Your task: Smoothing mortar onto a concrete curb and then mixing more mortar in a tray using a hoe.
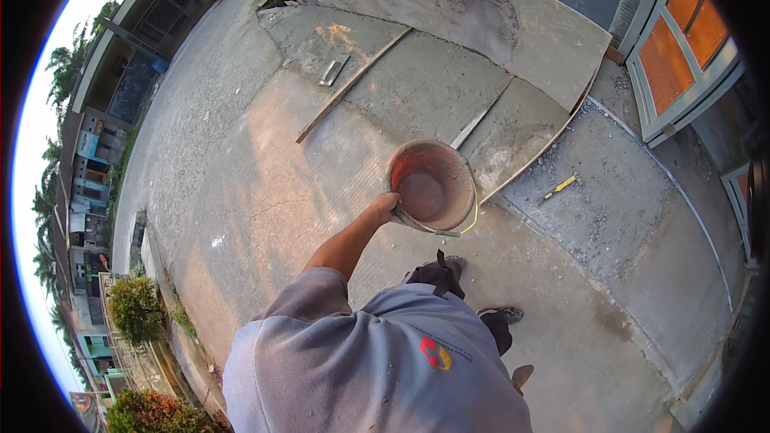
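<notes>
My left hand grips the rim of a reddish, cement-stained bucket in front of my body. The bucket is tilted so that its inside shows, with a grey-coated wall and only residue visible at the bottom. Its wire handle hangs down along the near side of the rim. Low beside my body, a small part of what looks like my right hand shows past my shirt. Its fingers are mostly hidden, and nothing is seen in it.
Ahead lies fresh grey cement, crossed by a long wooden strip. A float rests on it. A large board with a cement patch lies behind. A yellow-handled tool lies on rough ground near an orange-panelled door.
</notes>
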`<state>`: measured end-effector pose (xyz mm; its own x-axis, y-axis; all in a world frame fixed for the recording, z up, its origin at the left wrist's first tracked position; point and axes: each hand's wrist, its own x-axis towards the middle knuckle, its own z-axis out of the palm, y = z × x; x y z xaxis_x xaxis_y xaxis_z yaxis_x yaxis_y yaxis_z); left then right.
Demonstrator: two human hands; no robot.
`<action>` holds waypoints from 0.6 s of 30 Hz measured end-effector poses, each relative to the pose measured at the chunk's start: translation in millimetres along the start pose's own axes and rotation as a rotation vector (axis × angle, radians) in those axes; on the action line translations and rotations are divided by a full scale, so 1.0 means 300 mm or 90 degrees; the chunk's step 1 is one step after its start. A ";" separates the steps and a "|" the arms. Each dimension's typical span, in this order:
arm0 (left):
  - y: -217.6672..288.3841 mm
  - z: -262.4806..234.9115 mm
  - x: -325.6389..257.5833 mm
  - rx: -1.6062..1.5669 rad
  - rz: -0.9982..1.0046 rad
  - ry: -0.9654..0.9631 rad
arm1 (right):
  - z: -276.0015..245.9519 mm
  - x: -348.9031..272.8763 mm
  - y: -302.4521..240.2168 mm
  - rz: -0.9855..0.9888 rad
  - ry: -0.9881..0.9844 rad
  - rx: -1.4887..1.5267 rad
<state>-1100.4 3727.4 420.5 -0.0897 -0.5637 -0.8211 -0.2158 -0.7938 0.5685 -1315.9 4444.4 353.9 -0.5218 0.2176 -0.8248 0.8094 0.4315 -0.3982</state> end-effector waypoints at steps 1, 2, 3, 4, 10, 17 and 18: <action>-0.031 0.055 -0.038 -0.012 0.014 -0.015 | -0.059 0.054 -0.024 -0.006 -0.014 0.006; -0.080 0.103 -0.067 -0.021 0.018 -0.012 | -0.124 0.113 -0.053 -0.013 -0.031 0.014; -0.120 0.132 -0.098 -0.038 0.024 0.002 | -0.161 0.135 -0.097 -0.018 -0.054 0.023; -0.164 0.153 -0.132 -0.056 0.030 0.018 | -0.200 0.187 -0.191 -0.052 -0.055 -0.018; -0.430 0.350 -0.398 -0.103 -0.022 0.073 | -0.502 0.531 -0.632 -0.133 -0.039 -0.047; -0.668 0.570 -0.437 -0.082 -0.109 0.036 | -0.787 0.841 -0.870 -0.165 -0.015 -0.049; -0.676 0.606 -0.436 -0.026 -0.093 0.034 | -0.790 0.840 -0.888 -0.149 -0.002 -0.059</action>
<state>-1221.8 4003.5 403.5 -0.0075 -0.4525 -0.8917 -0.1829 -0.8761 0.4461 -1726.8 4591.7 347.3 -0.6914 0.0999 -0.7156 0.6385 0.5480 -0.5404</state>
